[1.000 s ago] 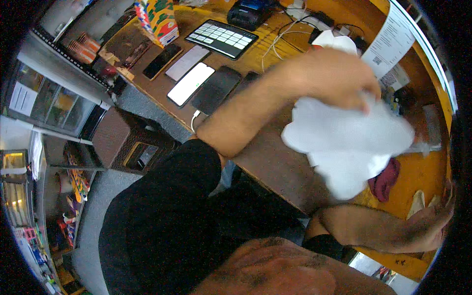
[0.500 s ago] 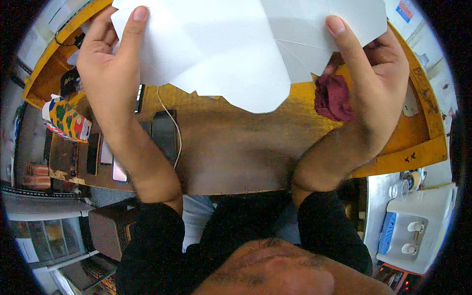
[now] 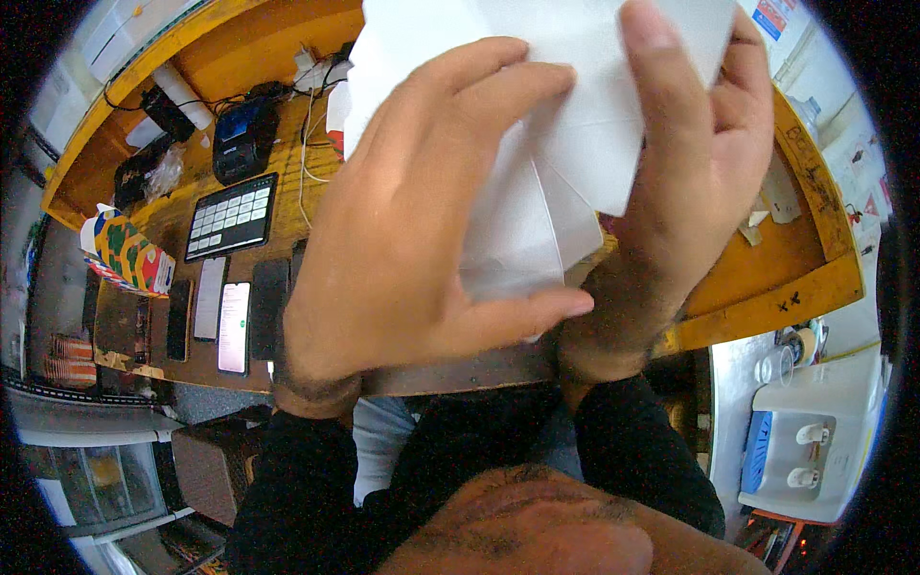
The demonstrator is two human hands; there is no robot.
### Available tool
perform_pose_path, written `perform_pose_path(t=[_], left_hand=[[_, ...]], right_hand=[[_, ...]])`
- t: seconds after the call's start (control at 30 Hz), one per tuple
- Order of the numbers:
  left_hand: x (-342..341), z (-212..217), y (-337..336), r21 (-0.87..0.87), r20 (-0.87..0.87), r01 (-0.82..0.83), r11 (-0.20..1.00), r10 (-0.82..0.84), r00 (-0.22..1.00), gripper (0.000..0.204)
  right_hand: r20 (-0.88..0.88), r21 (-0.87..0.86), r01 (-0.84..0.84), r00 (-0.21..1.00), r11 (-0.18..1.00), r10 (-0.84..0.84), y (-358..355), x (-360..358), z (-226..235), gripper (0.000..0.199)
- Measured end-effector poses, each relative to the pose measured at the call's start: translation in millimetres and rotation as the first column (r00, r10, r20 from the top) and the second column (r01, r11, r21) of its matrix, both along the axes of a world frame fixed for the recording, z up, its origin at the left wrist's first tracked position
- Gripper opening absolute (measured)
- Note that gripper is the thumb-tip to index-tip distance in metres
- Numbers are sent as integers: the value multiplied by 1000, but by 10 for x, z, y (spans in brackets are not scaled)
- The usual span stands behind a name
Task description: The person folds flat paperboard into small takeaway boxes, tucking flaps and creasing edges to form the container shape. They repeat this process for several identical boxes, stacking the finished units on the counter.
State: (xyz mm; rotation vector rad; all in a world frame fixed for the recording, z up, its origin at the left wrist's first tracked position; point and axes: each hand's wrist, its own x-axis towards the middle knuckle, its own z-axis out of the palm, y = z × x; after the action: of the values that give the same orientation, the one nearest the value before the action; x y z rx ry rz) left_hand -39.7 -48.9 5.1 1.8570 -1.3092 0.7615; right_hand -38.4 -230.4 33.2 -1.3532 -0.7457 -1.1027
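Observation:
A creased white card sheet [image 3: 556,24], like an unfolded box blank, is raised above the table. My right hand [image 3: 685,182] grips its right side, thumb on the near face and fingers behind. My left hand [image 3: 412,220] lies across the middle of the card. Its fingertips touch a panel by the crease, while its thumb stretches out low, well apart from the fingers. A folded flap [image 3: 575,225] of the card shows between the two hands. The left hand hides much of the sheet, and the top runs out of view.
On the wooden table's left are a tablet [image 3: 230,216], a lit phone [image 3: 233,326], other phones, a black device [image 3: 244,134], cables and a colourful patterned carton [image 3: 134,254]. A raised yellow rim [image 3: 767,311] edges the table. At right stand a water dispenser [image 3: 815,412] and clear cup [image 3: 776,364].
My left hand has left the sheet's left edge and moved right to its middle. The card has shifted right and bent along a crease, uncovering the tablet. My right hand keeps its hold.

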Motion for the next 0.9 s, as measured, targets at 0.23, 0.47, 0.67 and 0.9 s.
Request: perform_pose_path(t=[0.23, 0.47, 0.67, 0.9], left_hand=[[-300, -109, -24, -508, -476, -162, 846, -119, 871, 62], [-74, 58, 84, -697, -386, 117, 707, -508, 770, 62], [-110, 8, 102, -614, -429, 216, 760, -551, 716, 82], [-114, 2, 95, -562, -452, 90, 822, -396, 799, 65]], right_hand=[[-9, -241, -123, 992, 963, 125, -271, -273, 12, 50], [245, -467, 301, 948, 832, -205, -182, -139, -44, 50], [399, -532, 433, 886, 728, -235, -270, -28, 29, 51], [479, -518, 496, 843, 697, -244, -264, 52, 9, 51]])
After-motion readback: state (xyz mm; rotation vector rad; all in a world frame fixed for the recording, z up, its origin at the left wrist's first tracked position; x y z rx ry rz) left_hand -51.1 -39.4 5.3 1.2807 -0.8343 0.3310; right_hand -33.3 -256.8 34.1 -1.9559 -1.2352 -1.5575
